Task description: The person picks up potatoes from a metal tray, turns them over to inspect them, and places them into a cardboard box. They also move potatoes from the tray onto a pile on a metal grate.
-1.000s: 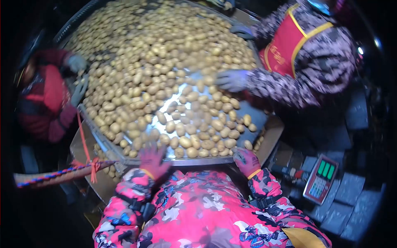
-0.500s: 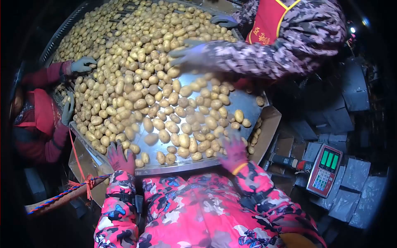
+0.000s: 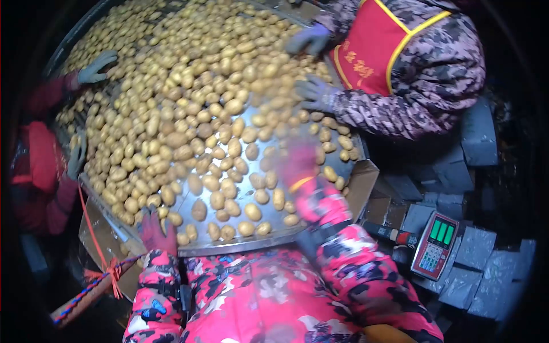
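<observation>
Many yellow-brown potatoes (image 3: 171,137) are spread over a metal table (image 3: 246,246). My left hand (image 3: 157,232), in a dark pink glove, lies at the near left rim with its fingers apart, beside a few potatoes. Farther in, on the right part of the table, my right hand (image 3: 297,160) is smeared by motion among the potatoes; its fingers cannot be made out. Bare metal shows between the potatoes just left of it.
A person in a red apron (image 3: 372,48) has two gloved hands over the potatoes at the far right. Another person's gloved hands (image 3: 98,67) are at the left edge. Cardboard flaps (image 3: 361,186), a scale display (image 3: 436,246), wrapped boxes (image 3: 474,247) and a rope-wound bar (image 3: 86,297) surround the table.
My right hand has moved from the near right rim farther over the table. Potatoes have shifted away from the near right area. The apron wearer's hands have drawn back to the right.
</observation>
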The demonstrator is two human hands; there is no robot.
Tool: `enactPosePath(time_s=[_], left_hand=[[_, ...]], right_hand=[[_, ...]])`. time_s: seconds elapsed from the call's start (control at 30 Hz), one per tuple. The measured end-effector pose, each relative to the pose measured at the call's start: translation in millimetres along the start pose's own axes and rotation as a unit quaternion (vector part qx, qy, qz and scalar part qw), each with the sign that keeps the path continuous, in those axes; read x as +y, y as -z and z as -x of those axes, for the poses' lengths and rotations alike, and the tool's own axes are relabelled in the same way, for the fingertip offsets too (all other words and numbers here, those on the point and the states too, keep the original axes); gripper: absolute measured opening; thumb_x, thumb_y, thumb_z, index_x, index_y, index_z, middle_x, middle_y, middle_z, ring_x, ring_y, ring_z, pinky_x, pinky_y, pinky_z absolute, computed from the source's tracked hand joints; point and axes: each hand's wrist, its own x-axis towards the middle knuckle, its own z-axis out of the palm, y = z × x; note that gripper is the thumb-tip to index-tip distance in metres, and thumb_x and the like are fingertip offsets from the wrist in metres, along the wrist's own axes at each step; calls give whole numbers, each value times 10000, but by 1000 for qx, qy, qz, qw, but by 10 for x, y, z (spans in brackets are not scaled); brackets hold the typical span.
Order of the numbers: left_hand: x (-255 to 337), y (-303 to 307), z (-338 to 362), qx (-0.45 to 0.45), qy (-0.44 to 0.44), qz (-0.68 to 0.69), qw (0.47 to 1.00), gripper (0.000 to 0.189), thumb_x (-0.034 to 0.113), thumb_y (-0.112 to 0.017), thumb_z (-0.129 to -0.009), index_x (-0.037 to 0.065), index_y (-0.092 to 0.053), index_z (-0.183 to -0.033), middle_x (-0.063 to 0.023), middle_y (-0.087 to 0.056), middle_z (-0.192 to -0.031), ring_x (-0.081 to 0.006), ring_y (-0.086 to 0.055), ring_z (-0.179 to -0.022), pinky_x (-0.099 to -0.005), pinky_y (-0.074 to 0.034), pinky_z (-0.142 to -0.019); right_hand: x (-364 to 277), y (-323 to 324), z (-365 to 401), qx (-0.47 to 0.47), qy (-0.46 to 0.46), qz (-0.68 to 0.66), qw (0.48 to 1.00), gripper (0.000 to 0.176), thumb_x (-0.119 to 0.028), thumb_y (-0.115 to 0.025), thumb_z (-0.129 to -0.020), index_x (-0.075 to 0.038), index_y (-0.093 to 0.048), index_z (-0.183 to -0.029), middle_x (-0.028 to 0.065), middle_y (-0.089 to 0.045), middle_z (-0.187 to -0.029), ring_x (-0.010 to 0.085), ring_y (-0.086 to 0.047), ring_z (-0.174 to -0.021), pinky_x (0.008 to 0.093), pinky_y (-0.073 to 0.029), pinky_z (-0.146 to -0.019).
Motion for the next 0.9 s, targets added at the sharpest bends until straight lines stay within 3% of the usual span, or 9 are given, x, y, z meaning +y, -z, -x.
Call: enactPosePath(time_s=[0.03, 0.2, 0.33, 0.63, 0.67, 0.73, 0.8, 0.87, 0.9], left_hand=[[3, 14, -12, 9, -18, 5, 1000, 697, 328, -638, -884, 81, -424, -1500, -256, -426, -1500, -428, -388, -1395, -583, -232, -1168], [28, 65, -16, -23, -1, 0, 1000, 670, 329, -631, -899, 81, -436, -1490, -256, -434, -1491, -418, -389, -1399, -589, -227, -1165], [-55, -14, -3, 6, -37, 3, 999, 642, 333, -617, -920, 84, -439, -1485, -266, -418, -1504, -424, -375, -1412, -591, -220, -1171], [354, 26, -12, -19, -16, -18, 1000, 662, 366, -637, -897, 22, -468, -1438, -314, -401, -1498, -507, -394, -1369, -600, -309, -1115], [654, 12, 50, 51, -55, 89, 993, 703, 357, -681, -870, 30, -463, -1452, -357, -358, -1507, -541, -342, -1388, -565, -316, -1130], [1084, 277, -64, -83, -192, 47, 977, 603, 286, -698, -863, 34, -539, -1387, -336, -409, -1486, -506, -418, -1361, -531, -362, -1123], [1409, 348, -308, -186, -300, 183, 918, 520, 279, -687, -862, 58, -601, -1325, -271, -546, -1384, -444, -570, -1217, -483, -479, -1009], [1803, 621, -766, -92, -351, 194, 912, 368, 173, -650, -855, 51, -646, -1202, -233, -622, -1278, -435, -626, -1070, -492, -503, -935], [1797, 620, -1112, 74, -480, 74, 871, 387, 154, -664, -806, 51, -642, -1179, -218, -628, -1213, -466, -602, -1086, -535, -497, -915]], right_hand=[[-375, -274, 45, -197, 9, 19, 980, 465, -366, -602, -933, -22, -601, -1246, 148, -612, -1242, 345, -534, -1207, 512, -384, -1063], [-1014, 711, -146, -320, 183, -95, 925, 642, -521, -682, -832, -245, -551, -1396, 88, -476, -1492, 331, -421, -1396, 499, -349, -1130], [-291, 262, 185, -86, 11, -105, 991, 675, -557, -669, -830, -196, -556, -1390, 156, -435, -1503, 384, -359, -1413, 556, -206, -1196], [149, 1095, 1938, -254, 127, -137, 949, 628, -490, -659, -852, -205, -544, -1400, 126, -467, -1498, 372, -390, -1401, 583, -258, -1163], [132, 1074, 1982, -279, 121, -121, 945, 629, -504, -652, -851, -214, -545, -1399, 121, -475, -1489, 368, -395, -1399, 590, -259, -1158], [129, 1064, 1917, -325, 115, -84, 935, 631, -534, -638, -849, -233, -547, -1395, 112, -493, -1471, 360, -403, -1395, 604, -259, -1148], [133, 1035, 1909, -323, 119, -94, 934, 646, -549, -649, -836, -242, -544, -1394, 112, -491, -1465, 353, -395, -1402, 622, -252, -1138], [142, 1065, 1875, -316, 118, -112, 935, 654, -549, -656, -831, -245, -539, -1398, 108, -485, -1470, 351, -387, -1408, 617, -253, -1139], [153, 1072, 1865, -324, 120, -115, 931, 660, -548, -660, -826, -245, -538, -1399, 106, -483, -1472, 352, -385, -1409, 617, -255, -1138]])
